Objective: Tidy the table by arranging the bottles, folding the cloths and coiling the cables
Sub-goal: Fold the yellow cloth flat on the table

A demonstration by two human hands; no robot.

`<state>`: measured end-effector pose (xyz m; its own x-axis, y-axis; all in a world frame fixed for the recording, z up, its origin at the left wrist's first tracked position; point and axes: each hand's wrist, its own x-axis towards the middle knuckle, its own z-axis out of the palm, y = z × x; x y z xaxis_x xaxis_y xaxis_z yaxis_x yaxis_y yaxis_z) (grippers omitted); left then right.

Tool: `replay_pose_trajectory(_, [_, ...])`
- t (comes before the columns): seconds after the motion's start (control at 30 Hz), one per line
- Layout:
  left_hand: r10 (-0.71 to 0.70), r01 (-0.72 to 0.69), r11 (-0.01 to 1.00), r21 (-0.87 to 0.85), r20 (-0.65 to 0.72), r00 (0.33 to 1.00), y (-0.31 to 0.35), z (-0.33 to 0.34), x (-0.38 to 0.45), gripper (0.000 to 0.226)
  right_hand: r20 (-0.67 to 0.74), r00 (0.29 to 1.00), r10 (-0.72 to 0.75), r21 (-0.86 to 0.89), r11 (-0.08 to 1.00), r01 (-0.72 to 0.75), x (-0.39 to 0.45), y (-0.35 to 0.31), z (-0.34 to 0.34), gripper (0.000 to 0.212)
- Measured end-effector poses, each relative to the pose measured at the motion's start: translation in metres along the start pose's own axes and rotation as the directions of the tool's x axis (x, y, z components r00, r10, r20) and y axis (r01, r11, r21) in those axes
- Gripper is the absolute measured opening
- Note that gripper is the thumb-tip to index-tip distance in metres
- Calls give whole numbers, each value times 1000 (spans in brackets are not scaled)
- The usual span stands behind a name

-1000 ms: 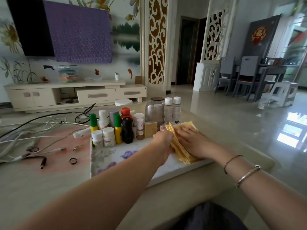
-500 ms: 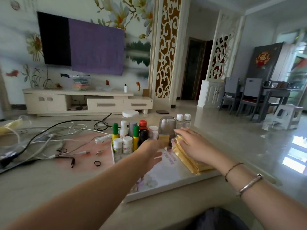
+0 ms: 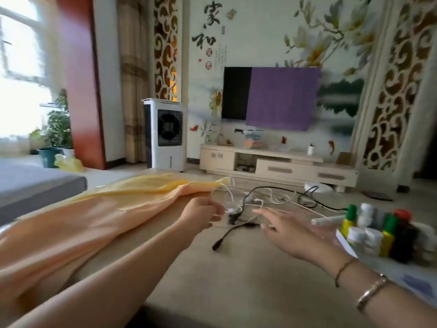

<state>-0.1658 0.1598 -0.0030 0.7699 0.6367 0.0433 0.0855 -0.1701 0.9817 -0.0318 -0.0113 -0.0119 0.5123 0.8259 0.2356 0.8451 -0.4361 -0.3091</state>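
Two bare hands reach over the beige table (image 3: 212, 278): the left hand (image 3: 201, 213) pinches thin white cables (image 3: 238, 204), the right hand (image 3: 287, 229) hovers with fingers spread. A peach-yellow cloth (image 3: 99, 209) lies left; small mixed bottles (image 3: 378, 235) cluster on the white tray (image 3: 402, 273) right.

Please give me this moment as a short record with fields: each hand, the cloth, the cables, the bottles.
left hand: fingers curled at the white cables, grip unclear through blur
right hand: open, fingers spread, above the black cable
cloth: large orange-yellow cloth, spread out unfolded at the left
cables: white and black, tangled, not coiled
bottles: grouped upright on the tray at the right
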Motion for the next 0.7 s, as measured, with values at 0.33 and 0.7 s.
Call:
replay_pose_trajectory(0.33, [417, 53, 625, 779, -391, 820, -70, -144, 31, 33, -2, 988, -152, 154, 976, 151, 89, -90, 114, 43])
replay_pose_trajectory(0.7, [196, 324, 411, 852, -430, 881, -75, -153, 51, 32, -25, 983, -181, 277, 944, 181, 99, -75, 126, 37])
